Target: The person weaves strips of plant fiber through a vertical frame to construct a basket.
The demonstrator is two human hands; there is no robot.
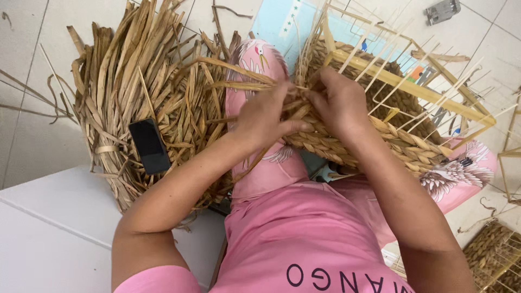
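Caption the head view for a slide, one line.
Both hands, left hand and right hand, weave dried straw strands into a half-woven basket on a wire frame, beside a straw pile holding a phone.

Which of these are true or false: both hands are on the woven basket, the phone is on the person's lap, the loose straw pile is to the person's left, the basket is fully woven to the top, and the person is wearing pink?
1. Both hands are on the woven basket. True: the left hand and the right hand grip strands at the rim of the basket.
2. The phone is on the person's lap. False: the black phone lies on the straw pile.
3. The straw pile is to the person's left. True.
4. The basket is fully woven to the top. False: bare frame rods rise above the weave.
5. The person wears pink. True: pink clothing covers torso and legs.
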